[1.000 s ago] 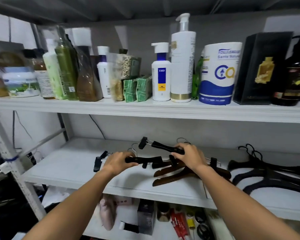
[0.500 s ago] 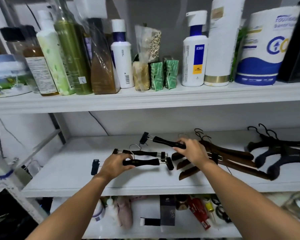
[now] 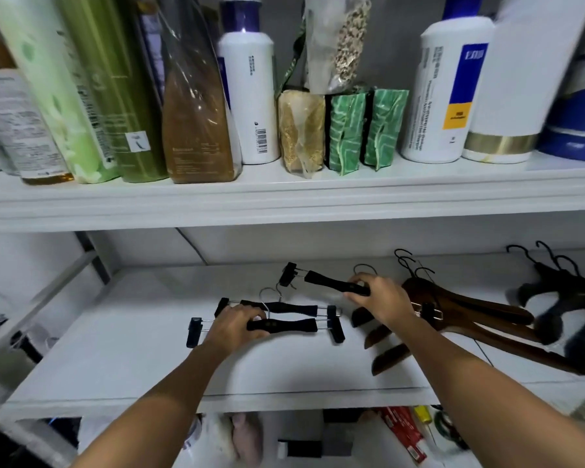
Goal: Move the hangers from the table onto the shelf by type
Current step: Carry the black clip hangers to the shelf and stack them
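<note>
Setting: a white shelf (image 3: 115, 366) under an upper shelf (image 3: 284, 197) crowded with bottles; no bench is in view.
Landmark: the brown wooden hangers (image 3: 470, 312), stacked on the white shelf.
Done so far: the types sit in groups, with the black hangers (image 3: 561, 298) right of the wooden hangers and a lying clip hanger (image 3: 294, 308) left of them.
Left hand (image 3: 233, 327): my fingers curl round the bar of the front clip hanger (image 3: 291, 325), left of the wooden hangers and just in front of the lying one. I cannot tell whether it touches the shelf.
Right hand (image 3: 379, 300): closed round the bar of the raised clip hanger (image 3: 328, 282), held tilted just left of the wooden hangers.
Left to do: I judge both held hangers need setting down with the lying one. I cannot tell how many wait on the bench.
</note>
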